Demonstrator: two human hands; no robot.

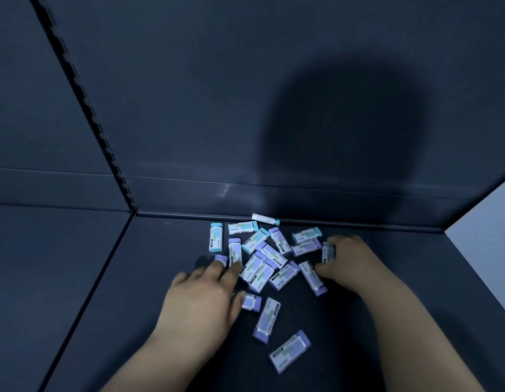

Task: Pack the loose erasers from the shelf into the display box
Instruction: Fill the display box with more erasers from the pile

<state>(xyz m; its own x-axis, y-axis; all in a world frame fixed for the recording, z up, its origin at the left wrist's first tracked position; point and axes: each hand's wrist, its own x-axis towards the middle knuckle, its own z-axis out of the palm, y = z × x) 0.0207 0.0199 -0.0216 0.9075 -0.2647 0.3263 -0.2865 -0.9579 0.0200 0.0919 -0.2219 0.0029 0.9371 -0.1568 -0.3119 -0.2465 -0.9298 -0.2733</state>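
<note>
Left grip [200, 295] splayed, right grip [350, 261] curled — pinching

Loose erasers [262, 261] lie scattered on shelf [132, 278], bunched toward the rear just before back panel [274, 108]. Rear eraser [265, 218] lies along the shelf-panel joint, behind the bunch. Slotted upright [84, 103] runs up the panel, left of the bunch. Left hand [200, 295] rests at the bunch's front-left, fingertips touching erasers. Right hand [350, 261] is at the bunch's right and grips right-edge eraser [328, 252]. Nearest eraser [289, 351] lies in front, between the forearms, with second stray eraser [267, 319] just behind it.
</note>
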